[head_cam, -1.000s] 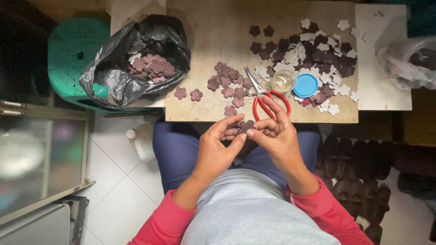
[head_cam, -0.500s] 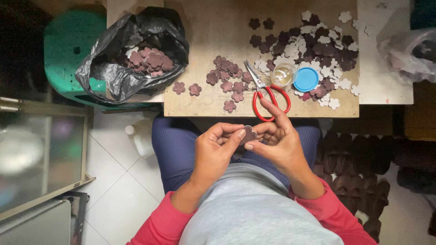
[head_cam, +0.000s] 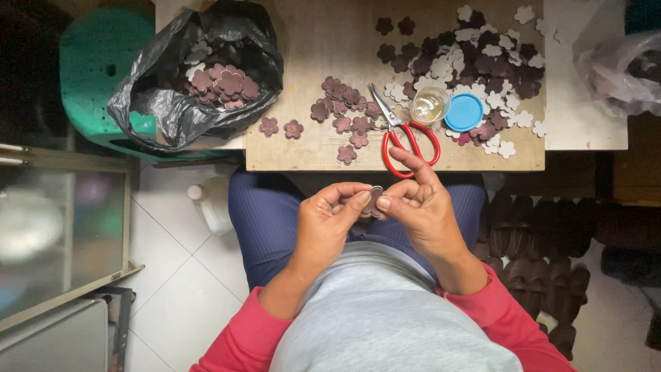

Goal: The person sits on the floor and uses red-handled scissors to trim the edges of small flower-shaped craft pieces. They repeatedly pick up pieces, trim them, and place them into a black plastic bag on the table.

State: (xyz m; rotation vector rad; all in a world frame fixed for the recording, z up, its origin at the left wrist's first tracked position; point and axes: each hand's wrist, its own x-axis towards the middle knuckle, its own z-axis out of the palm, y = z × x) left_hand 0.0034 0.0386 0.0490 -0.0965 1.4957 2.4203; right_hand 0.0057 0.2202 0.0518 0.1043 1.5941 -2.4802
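below wooden board (head_cam: 310, 148), left hand (head_cam: 329, 222) and right hand (head_cam: 418, 207) both pinch small maroon flower piece (head_cam: 375, 200) over lap; best keep fingertip grip light, petals aligned.

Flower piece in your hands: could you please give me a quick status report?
Left hand and right hand both pinch one dark flower piece over the lap. Scissors lie untouched on the board. Nothing blocks the hands.

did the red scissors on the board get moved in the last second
No. The red scissors lie at the same spot on the wooden board, blades toward the brown flower pile, handles beside the blue lid; only the camera shifted.
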